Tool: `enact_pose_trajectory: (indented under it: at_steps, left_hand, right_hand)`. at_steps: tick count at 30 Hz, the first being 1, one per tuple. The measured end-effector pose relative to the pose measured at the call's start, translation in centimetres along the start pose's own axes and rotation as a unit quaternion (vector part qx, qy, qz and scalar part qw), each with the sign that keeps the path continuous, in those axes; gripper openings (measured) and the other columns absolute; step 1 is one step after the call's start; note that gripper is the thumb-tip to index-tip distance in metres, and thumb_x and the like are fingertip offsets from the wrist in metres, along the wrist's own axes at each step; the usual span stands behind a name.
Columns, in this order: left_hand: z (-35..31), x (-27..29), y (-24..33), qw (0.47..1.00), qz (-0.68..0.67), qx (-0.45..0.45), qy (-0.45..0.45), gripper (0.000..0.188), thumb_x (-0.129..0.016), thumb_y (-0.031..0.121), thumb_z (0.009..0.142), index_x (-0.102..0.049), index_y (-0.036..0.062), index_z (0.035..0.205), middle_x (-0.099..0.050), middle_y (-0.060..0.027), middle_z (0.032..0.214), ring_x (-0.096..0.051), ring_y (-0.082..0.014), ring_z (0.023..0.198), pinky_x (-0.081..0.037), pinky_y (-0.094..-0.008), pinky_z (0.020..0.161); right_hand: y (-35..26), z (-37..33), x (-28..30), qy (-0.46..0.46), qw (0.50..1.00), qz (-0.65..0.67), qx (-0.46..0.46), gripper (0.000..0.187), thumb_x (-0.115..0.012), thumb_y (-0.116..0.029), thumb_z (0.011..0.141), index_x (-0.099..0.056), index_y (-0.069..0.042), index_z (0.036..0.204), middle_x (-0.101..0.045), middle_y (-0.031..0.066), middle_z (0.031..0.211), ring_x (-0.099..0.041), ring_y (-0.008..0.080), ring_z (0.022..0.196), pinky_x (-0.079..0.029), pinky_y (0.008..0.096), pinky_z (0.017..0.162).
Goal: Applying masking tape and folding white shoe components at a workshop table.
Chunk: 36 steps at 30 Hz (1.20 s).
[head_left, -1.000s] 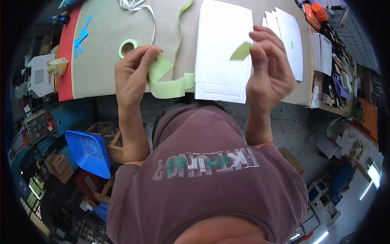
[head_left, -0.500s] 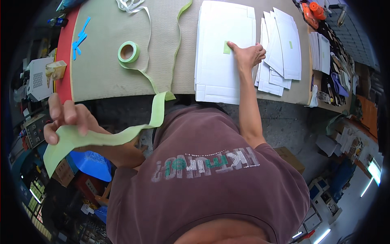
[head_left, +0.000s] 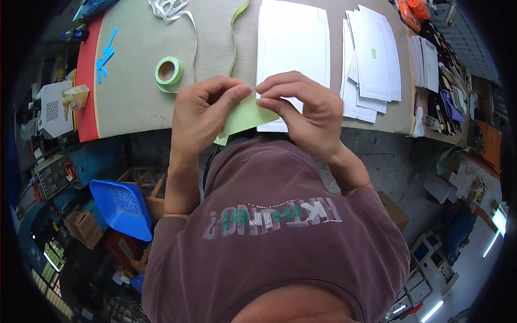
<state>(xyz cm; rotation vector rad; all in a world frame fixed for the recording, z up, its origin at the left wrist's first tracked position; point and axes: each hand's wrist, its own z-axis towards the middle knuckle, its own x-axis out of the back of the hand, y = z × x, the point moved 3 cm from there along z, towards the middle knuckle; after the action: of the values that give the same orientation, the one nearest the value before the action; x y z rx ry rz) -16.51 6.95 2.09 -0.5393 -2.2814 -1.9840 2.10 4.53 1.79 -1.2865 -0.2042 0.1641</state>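
In front of my chest, my left hand [head_left: 200, 114] pinches a wide light-green tape strip [head_left: 246, 116] between thumb and fingers. My right hand [head_left: 311, 110] is closed on the strip's other side, thumb against fingertips, close to the left fingertips. The strip hangs over the table's near edge, partly hidden by both hands. Behind them lies a stack of white cardboard sheets [head_left: 293, 40], its near part covered by the hands. A light-green tape roll [head_left: 180, 72] rests on the table left of the stack.
Right of the stack lies an uneven pile of white cardboard sheets [head_left: 379, 70], its top one bearing a green patch. A narrow green strip [head_left: 232, 40], a tangled white strip [head_left: 172, 12] and blue plastic pieces [head_left: 106, 56] lie on the table. A blue basin [head_left: 123, 207] is at the lower left.
My left hand has come in from the far left with the tape strip. My right hand has left the stack and now grips the strip; the stack's green patch no longer shows.
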Motion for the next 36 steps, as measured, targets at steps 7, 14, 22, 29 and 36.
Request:
enact_pose_trajectory:
  at_steps: [7,14,22,29,36]
  left_hand:
    - [-2.9,6.1,-1.0,0.921,-0.332,-0.184,-0.092,0.029,-0.057,0.000,0.094,-0.057,-0.0034,0.122,-0.069,-0.0129,0.089,-0.063,-0.0162,0.056,-0.051,-0.0248,0.049]
    - [-3.4,8.0,-0.1,0.683,-0.667,-0.195,-0.223,0.040,-0.062,-0.003,0.091,-0.040,-0.0029,0.124,-0.052,-0.0233,0.126,-0.071,-0.0321,0.064,-0.065,-0.0377,0.055]
    - [-1.0,4.3,-1.9,0.809,-0.485,-0.318,-0.095,0.005,-0.059,0.006,0.097,-0.058,0.0011,0.098,-0.055,-0.0167,0.108,-0.068,-0.0206,0.064,-0.058,-0.0274,0.052]
    - [-0.5,3.0,1.6,0.992,-0.068,-0.095,0.049,0.010,-0.070,0.004,0.090,-0.072,-0.0037,0.097,-0.069,-0.0104,0.076,-0.058,-0.0096,0.060,-0.048,-0.0192,0.053]
    - [0.2,0.1,1.2,0.997,0.039,-0.073,-0.002,0.016,-0.072,0.006,0.088,-0.073,-0.0064,0.098,-0.068,-0.0067,0.077,-0.054,-0.0076,0.062,-0.043,-0.0171,0.054]
  right_hand:
    - [16.0,1.2,7.0,0.257,0.946,-0.195,-0.030,0.025,-0.078,-0.022,0.083,-0.068,-0.004,0.096,-0.063,0.0141,0.117,-0.056,0.0304,0.109,-0.047,0.0417,0.089]
    - [21.2,0.3,9.1,0.268,0.752,-0.387,-0.462,0.068,-0.082,-0.052,0.074,-0.056,0.001,0.107,-0.043,0.0262,0.127,-0.023,0.0411,0.135,-0.023,0.0537,0.107]
    - [18.9,0.1,9.6,0.321,0.772,-0.387,-0.389,0.072,-0.084,-0.045,0.076,-0.049,0.006,0.113,-0.053,0.0255,0.109,-0.056,0.0346,0.109,-0.050,0.0445,0.087]
    - [15.9,-1.4,28.7,0.370,0.696,-0.543,-0.289,0.088,-0.078,-0.053,0.080,-0.042,0.005,0.137,-0.063,0.0198,0.111,-0.067,0.0286,0.092,-0.058,0.0373,0.082]
    - [1.0,1.8,2.4,-0.074,0.983,0.046,-0.162,0.022,-0.069,-0.008,0.089,-0.069,0.001,0.110,-0.072,0.0102,0.099,-0.066,0.0238,0.098,-0.050,0.0357,0.092]
